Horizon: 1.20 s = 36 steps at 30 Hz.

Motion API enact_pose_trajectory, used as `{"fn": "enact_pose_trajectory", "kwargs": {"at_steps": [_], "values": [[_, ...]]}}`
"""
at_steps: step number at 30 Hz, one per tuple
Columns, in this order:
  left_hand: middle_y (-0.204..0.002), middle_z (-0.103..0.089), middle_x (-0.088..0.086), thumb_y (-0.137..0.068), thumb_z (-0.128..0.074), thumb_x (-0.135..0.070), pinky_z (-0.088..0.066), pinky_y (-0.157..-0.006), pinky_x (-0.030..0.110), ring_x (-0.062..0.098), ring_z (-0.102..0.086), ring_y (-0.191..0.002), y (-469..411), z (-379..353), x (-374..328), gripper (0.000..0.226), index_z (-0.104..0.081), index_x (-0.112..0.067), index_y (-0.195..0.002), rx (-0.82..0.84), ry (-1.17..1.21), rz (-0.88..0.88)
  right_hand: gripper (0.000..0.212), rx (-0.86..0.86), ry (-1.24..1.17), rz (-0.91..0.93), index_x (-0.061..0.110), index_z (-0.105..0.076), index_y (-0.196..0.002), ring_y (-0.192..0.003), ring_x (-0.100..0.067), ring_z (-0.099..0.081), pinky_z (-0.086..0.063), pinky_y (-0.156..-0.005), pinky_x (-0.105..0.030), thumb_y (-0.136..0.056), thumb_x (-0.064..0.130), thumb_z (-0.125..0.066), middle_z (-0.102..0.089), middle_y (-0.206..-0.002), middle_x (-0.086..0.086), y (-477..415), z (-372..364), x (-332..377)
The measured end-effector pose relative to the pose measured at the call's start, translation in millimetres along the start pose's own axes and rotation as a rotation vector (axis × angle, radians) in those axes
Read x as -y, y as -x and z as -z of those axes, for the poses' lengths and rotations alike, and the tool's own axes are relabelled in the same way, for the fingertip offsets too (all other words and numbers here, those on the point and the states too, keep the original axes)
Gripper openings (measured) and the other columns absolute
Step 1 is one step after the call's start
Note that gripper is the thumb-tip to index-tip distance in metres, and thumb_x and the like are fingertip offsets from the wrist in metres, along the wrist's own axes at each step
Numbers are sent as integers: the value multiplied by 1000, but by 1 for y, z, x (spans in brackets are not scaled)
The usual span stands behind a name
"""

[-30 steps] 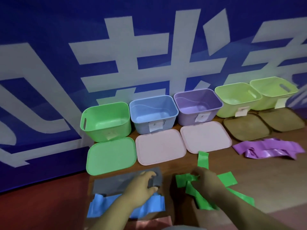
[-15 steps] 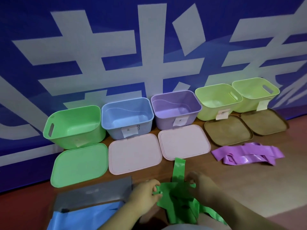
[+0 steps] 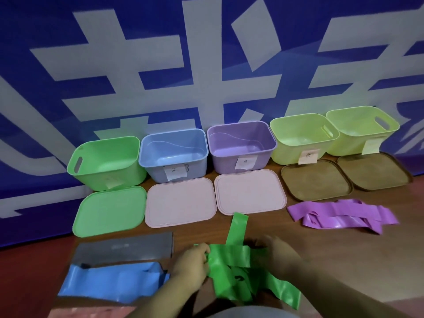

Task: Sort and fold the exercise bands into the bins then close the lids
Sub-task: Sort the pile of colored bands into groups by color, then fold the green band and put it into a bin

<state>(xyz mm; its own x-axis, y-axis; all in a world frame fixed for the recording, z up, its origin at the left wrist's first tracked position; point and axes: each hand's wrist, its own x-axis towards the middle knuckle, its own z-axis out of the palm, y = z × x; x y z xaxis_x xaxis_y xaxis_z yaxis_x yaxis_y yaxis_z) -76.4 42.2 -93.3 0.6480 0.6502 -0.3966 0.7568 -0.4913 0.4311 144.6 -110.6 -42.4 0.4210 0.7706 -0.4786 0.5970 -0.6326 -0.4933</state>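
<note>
Both hands are at the near edge of the brown wooden desk (image 3: 344, 260), set apart at either end of a loose heap of bright green flat rubber exercise bands (image 3: 231, 269). The left hand (image 3: 190, 265) has its fingers curled onto the left end of one green strip and pinches it. The right hand (image 3: 280, 253) lies over the strip's right end with its fingers bent down, but blur hides whether they clamp it. One green strip runs from the heap toward the far edge and ends just short of the lids. Along the far edge, against a blue banner with large white characters (image 3: 206, 65), five open plastic bins stand in a row: a green bin (image 3: 91, 175), a pale blue bin (image 3: 156, 173), a lilac bin (image 3: 222, 164), a yellow-green bin (image 3: 284, 154) and a second yellow-green bin (image 3: 344, 145) at the far right corner. Each carries a paper label on its front wall. Flat on the desk just in front of them lie a green lid (image 3: 110, 210), two pink lids (image 3: 181, 201) (image 3: 251, 191) and two brown lids (image 3: 316, 180) (image 3: 376, 171). Tangled purple bands (image 3: 341, 213) lie toward the right edge, just in front of the brown lids. Toward the near left corner lie a flat grey band (image 3: 126, 246) and, nearer, a blue band (image 3: 112, 283).
</note>
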Motion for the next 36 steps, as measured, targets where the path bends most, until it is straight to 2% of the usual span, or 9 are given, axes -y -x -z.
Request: {"fn": "enact_pose_trajectory", "kwargs": {"at_steps": [4, 9, 13, 16, 21, 24, 27, 32, 36], "values": [[-96, -63, -7, -88, -62, -15, -51, -77, 27, 15, -62, -86, 5, -4, -5, 29, -60, -28, -114, -21, 55, 69, 46, -3, 37, -87, 27, -58, -124, -109, -23, -58, -48, -96, -34, -79, 37, -65, -57, -119, -1, 3, 0, -17], [-82, -63, -8, -90, -57, -11, -51, -71, 28, 11, -61, -76, 9, -5, -7, 26, -57, -35, -100, -43, 112, 139, 45, -86, -45, -194, 25, -55, -126, -108, -25, -60, -49, -100, -36, -83, 10, -56, -49, -126, -4, 0, -8, -35], [-82, -61, -11, -90, -62, -13, -45, -65, 23, 6, -57, -72, 14, 3, -14, 24, -59, -35, -99, -86, 177, 90, 39, -152, -139, -210, 29, -62, -117, -99, -22, -64, -55, -86, -29, -86, 7, -54, -64, -113, -1, 0, -13, -44], [-83, -60, -10, -88, -66, -10, -44, -62, 19, 5, -52, -66, 17, 17, -23, 27, -60, -36, -92, -82, 315, 28, 32, -145, -178, -219, 26, -62, -113, -96, -21, -63, -50, -77, -25, -89, 6, -54, -65, -102, 2, 4, -12, -46], [-85, -58, -5, -87, -66, -2, -45, -63, 16, 7, -51, -67, 24, 63, -49, 27, -65, -29, -89, -78, 462, -51, 25, -186, -168, -89, 24, -60, -109, -98, -22, -65, -50, -81, -27, -89, 9, -55, -67, -104, -1, 10, 11, -33], [-83, -62, -8, -87, -67, -3, -49, -71, 20, 2, -55, -67, 30, 97, -70, 28, -64, -31, -90, -102, 442, -128, 23, -204, -204, 29, 31, -57, -108, -82, -10, -66, -52, -65, -20, -94, 15, -48, -67, -97, 4, 17, 42, -13], [-88, -68, -10, -86, -64, -5, -47, -68, 17, -2, -56, -65, 37, 133, -93, 31, -64, -35, -92, -155, 362, -238, 29, -263, -192, 192, 33, -59, -102, -59, 2, -56, -41, -55, -13, -89, 7, -52, -65, -76, 7, 31, 81, 15], [-77, -65, -16, -89, -65, -14, -43, -57, 12, 1, -52, -60, 53, 186, -134, 27, -63, -40, -96, -204, 261, -341, 29, -311, -165, 392, 28, -63, -105, -58, -1, -53, -37, -54, -11, -87, 7, -57, -59, -72, 12, 59, 145, 61], [-88, -63, -15, -91, -66, -12, -44, -66, 11, -2, -54, -67, 71, 223, -165, 27, -62, -36, -104, -249, 161, -451, 30, -363, -114, 479, 35, -60, -99, -54, -6, -51, -46, -57, -27, -85, 8, -56, -62, -66, 10, 83, 193, 91]]}}
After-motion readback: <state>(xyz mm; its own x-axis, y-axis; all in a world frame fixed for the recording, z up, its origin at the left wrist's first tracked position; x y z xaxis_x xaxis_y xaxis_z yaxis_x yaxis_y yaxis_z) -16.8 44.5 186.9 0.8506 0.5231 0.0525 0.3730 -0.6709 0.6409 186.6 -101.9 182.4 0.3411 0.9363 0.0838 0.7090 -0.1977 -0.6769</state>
